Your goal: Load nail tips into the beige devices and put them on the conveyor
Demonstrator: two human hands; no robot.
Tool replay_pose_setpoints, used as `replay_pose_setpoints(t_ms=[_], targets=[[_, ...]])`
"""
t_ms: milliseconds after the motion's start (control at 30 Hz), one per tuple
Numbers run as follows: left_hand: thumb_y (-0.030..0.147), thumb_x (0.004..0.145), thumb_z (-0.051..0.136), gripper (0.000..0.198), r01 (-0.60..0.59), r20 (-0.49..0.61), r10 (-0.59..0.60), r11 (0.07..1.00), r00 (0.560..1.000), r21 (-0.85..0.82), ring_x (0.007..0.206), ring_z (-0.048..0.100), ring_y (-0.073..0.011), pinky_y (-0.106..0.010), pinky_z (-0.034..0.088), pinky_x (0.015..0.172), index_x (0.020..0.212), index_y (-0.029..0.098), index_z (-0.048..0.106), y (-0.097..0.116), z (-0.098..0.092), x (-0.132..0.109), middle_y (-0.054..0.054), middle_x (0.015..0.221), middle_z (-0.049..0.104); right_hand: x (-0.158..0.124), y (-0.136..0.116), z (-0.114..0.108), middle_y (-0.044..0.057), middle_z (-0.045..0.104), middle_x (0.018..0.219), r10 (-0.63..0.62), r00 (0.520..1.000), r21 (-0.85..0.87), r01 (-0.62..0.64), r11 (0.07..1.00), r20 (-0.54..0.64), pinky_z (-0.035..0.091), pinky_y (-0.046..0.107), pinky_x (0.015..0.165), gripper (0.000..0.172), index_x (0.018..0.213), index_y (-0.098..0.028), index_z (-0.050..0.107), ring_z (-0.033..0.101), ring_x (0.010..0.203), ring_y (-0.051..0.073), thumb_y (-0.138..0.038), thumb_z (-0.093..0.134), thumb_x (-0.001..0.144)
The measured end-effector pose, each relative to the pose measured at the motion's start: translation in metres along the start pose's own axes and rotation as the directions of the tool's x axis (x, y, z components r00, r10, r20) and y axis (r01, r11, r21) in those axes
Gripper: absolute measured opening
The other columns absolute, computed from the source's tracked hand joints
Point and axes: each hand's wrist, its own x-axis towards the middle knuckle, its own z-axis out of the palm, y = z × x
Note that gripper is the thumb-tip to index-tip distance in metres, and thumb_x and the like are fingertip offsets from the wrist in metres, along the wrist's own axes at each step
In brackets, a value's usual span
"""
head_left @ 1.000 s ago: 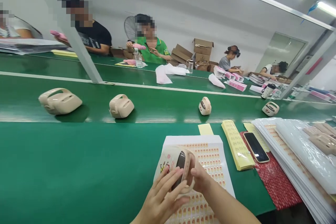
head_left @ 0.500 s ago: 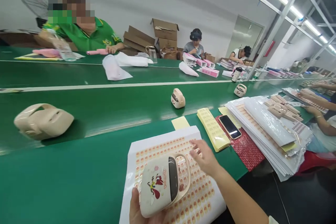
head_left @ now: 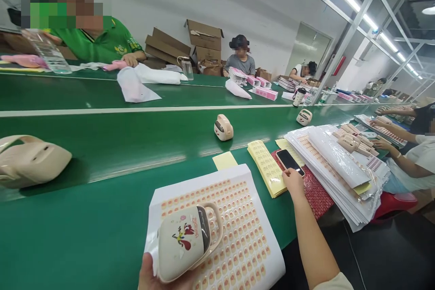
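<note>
My left hand [head_left: 152,275] is closed round the underside of a cream handheld device [head_left: 183,241] with a cartoon sticker on its side and a loop handle. It holds the device just above a white sheet of small orange stickers [head_left: 239,217]. My right hand [head_left: 294,181] reaches far to the right, fingers out, holding nothing. Its fingertips are at the near end of a black phone [head_left: 288,161] lying on a red patterned pad [head_left: 317,195], beside a yellow stack of sticker strips [head_left: 265,166].
Cream devices [head_left: 223,128] [head_left: 32,159] [head_left: 304,117] sit on the green conveyor belt [head_left: 136,136]. A thick stack of sticker sheets under plastic [head_left: 340,167] lies at the right, by a co-worker's arms [head_left: 404,163]. Other people, cardboard boxes [head_left: 204,41] and pink boxes [head_left: 265,93] line the far side.
My right hand left the device and moved right, from the sticker sheet to the phone. My left hand alone now holds the device, lower and further left. The view swung right.
</note>
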Motion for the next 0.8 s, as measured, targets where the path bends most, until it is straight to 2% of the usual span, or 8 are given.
replay_pose_setpoints(t_ms=[167,300,367,467,533,633,700,800], targets=[[0.04,0.06,0.067,0.048,-0.071,-0.064,0.073,0.997,0.995,0.023,0.072,0.063,-0.0244,-0.045,0.055,0.064,0.108,0.039,0.059,-0.002,0.016,-0.009,-0.001,0.087,0.07,-0.006,0.0,-0.008,0.007,0.055,0.079,0.003,1.0,0.172,-0.007,0.985,0.028,0.034,0.028,0.061,0.012,0.064,-0.016,0.054,0.049,0.068,0.018,-0.027,0.052,0.066],[0.044,0.072,0.054,0.032,-0.065,-0.258,0.05,0.997,0.965,-0.049,0.069,0.062,-0.0198,-0.041,0.054,0.072,0.104,0.04,0.06,0.001,0.031,-0.012,0.002,0.084,0.07,-0.017,0.0,-0.022,0.005,0.054,0.069,0.024,0.988,0.383,-0.082,0.92,0.152,0.037,0.027,0.057,0.028,0.068,-0.016,0.054,0.048,0.063,0.016,-0.043,0.055,0.058],[0.043,0.079,0.046,0.028,-0.026,-0.33,-0.005,0.996,0.944,-0.09,0.068,0.061,-0.0172,-0.036,0.054,0.071,0.102,0.038,0.061,0.005,0.042,-0.013,0.004,0.082,0.069,-0.026,-0.008,-0.029,0.007,0.056,0.076,0.014,0.979,0.474,-0.11,0.873,0.201,0.038,0.027,0.058,0.037,0.068,-0.017,0.053,0.048,0.064,0.016,-0.049,0.057,0.052],[0.039,0.08,0.047,0.025,0.008,-0.316,-0.019,0.999,0.948,-0.036,0.066,0.06,-0.0152,-0.03,0.053,0.064,0.099,0.031,0.062,0.01,0.059,-0.014,0.003,0.081,0.067,-0.047,-0.034,-0.029,0.009,0.057,0.093,-0.056,0.954,0.574,-0.13,0.809,0.295,0.041,0.028,0.065,0.04,0.062,-0.016,0.053,0.051,0.074,0.016,-0.051,0.063,0.045],[0.039,0.076,0.055,0.025,0.005,-0.27,0.016,0.997,0.963,0.078,0.062,0.058,-0.0154,-0.027,0.051,0.056,0.094,0.024,0.062,0.01,0.068,-0.013,0.001,0.076,0.064,-0.066,-0.055,-0.021,0.009,0.057,0.096,-0.14,0.905,0.624,-0.158,0.765,0.402,0.042,0.028,0.07,0.038,0.057,-0.016,0.053,0.051,0.081,0.017,-0.048,0.068,0.044],[0.045,0.06,0.072,0.039,-0.119,-0.139,0.154,0.966,0.978,0.232,0.069,0.057,-0.0154,-0.022,0.048,0.054,0.089,0.021,0.059,0.006,0.075,-0.008,0.001,0.08,0.062,-0.095,-0.085,-0.001,0.008,0.057,0.094,-0.295,0.758,0.672,-0.243,0.699,0.582,0.041,0.03,0.079,0.034,0.054,-0.015,0.055,0.051,0.089,0.019,-0.043,0.073,0.045],[0.051,0.052,0.076,0.051,-0.214,-0.068,0.241,0.938,0.968,0.271,0.078,0.057,-0.0162,-0.021,0.048,0.059,0.089,0.021,0.057,0.002,0.076,-0.004,0.0,0.088,0.062,-0.111,-0.097,0.013,0.008,0.056,0.094,-0.356,0.686,0.669,-0.257,0.697,0.635,0.041,0.031,0.08,0.032,0.056,-0.016,0.058,0.051,0.092,0.02,-0.042,0.074,0.047],[0.054,0.054,0.074,0.06,-0.241,-0.049,0.266,0.926,0.963,0.29,0.084,0.058,-0.019,-0.026,0.048,0.065,0.101,0.022,0.053,-0.001,0.074,-0.001,-0.003,0.098,0.06,-0.124,-0.106,0.028,0.008,0.055,0.1,-0.386,0.672,0.661,-0.206,0.722,0.631,0.042,0.03,0.075,0.03,0.059,-0.016,0.059,0.051,0.095,0.021,-0.042,0.073,0.05]])
